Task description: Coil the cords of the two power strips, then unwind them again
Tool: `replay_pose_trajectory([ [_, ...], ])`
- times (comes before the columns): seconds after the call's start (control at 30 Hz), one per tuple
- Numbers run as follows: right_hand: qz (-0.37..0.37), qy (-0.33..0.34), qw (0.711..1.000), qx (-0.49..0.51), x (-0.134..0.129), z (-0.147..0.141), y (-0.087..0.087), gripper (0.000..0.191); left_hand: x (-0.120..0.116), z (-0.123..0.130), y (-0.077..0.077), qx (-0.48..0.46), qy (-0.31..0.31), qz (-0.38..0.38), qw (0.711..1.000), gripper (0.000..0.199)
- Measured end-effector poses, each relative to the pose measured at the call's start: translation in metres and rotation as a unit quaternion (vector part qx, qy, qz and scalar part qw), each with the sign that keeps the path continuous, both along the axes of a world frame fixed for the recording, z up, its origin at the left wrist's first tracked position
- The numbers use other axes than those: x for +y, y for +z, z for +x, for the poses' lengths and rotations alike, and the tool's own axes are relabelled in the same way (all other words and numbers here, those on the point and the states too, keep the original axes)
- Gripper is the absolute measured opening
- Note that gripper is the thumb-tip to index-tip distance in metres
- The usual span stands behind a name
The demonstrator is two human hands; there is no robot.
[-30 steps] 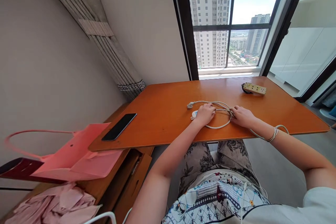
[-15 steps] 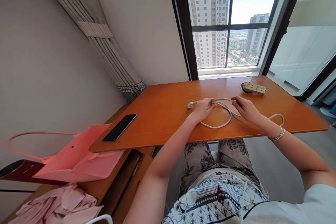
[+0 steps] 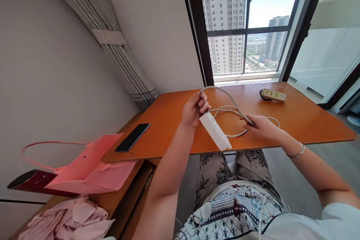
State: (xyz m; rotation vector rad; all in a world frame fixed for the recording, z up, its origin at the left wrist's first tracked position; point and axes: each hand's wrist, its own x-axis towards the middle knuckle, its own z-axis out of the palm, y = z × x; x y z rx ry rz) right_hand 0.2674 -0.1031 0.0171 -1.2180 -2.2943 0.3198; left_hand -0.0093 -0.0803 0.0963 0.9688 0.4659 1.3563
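My left hand [image 3: 196, 108] is closed around a pale grey power cord [image 3: 218, 87] above the table. A white oblong block, which looks like a power strip [image 3: 215, 131], hangs tilted just below its fingers; any sockets on it are turned out of sight. The cord arches from the left hand over to my right hand [image 3: 261, 126], whose fingers are closed on it near the table's front edge. More loops of cord lie on the tabletop between and beyond the hands.
The orange-brown table [image 3: 174, 135] carries a black phone [image 3: 132, 137] at left and a beige power strip [image 3: 272, 95] at back right. A pink bag [image 3: 92, 168] and pink cloth [image 3: 67, 221] lie on a lower cabinet at left. A window [image 3: 244, 52] stands behind.
My left hand has moved left and up, raising the white strip off the table and lifting part of the cord into an arch. My right hand has come slightly lower, still on the cord.
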Motion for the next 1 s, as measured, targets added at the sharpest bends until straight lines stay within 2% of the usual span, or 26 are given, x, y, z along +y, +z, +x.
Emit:
replay_pose_trajectory([
  [0.1,0.113,-0.057,0.991,-0.04,-0.003,0.012,-0.011,0.034,-0.004,-0.016,0.004,-0.094,0.04,-0.014,0.995,0.035],
  [0.23,0.198,-0.1,0.975,0.015,-0.001,0.025,-0.015,0.038,-0.003,-0.025,-0.004,-0.122,0.08,-0.004,0.989,0.034],
  [0.3,0.203,-0.126,0.971,0.031,-0.001,0.023,-0.015,0.038,-0.004,-0.02,-0.011,-0.09,0.074,0.002,0.993,0.032],
  [0.37,0.205,-0.126,0.971,0.016,-0.003,0.017,-0.013,0.037,-0.006,-0.012,-0.017,-0.03,0.055,0.039,0.997,0.021],
  [0.4,0.208,-0.112,0.972,-0.001,-0.005,0.012,-0.012,0.035,-0.008,-0.007,-0.02,0.004,0.043,0.067,0.997,0.019],
  [0.5,0.232,-0.034,0.97,-0.06,-0.016,-0.005,-0.008,0.032,-0.013,0.007,-0.028,0.095,0.004,0.141,0.985,0.032],
  [0.67,0.3,0.064,0.951,-0.046,-0.038,-0.027,0.014,0.027,-0.02,0.026,-0.037,0.205,-0.013,0.228,0.952,0.038],
  [0.8,0.324,0.115,0.939,0.017,-0.052,-0.039,0.035,0.024,-0.029,0.032,-0.039,0.268,-0.058,0.239,0.931,0.04],
  [0.9,0.319,0.108,0.938,0.08,-0.054,-0.045,0.05,0.022,-0.038,0.038,-0.04,0.27,-0.112,0.199,0.935,0.043],
  [1.0,0.253,0.064,0.952,0.161,-0.046,-0.044,0.064,0.021,-0.046,0.043,-0.043,0.215,-0.189,0.154,0.946,0.056],
])
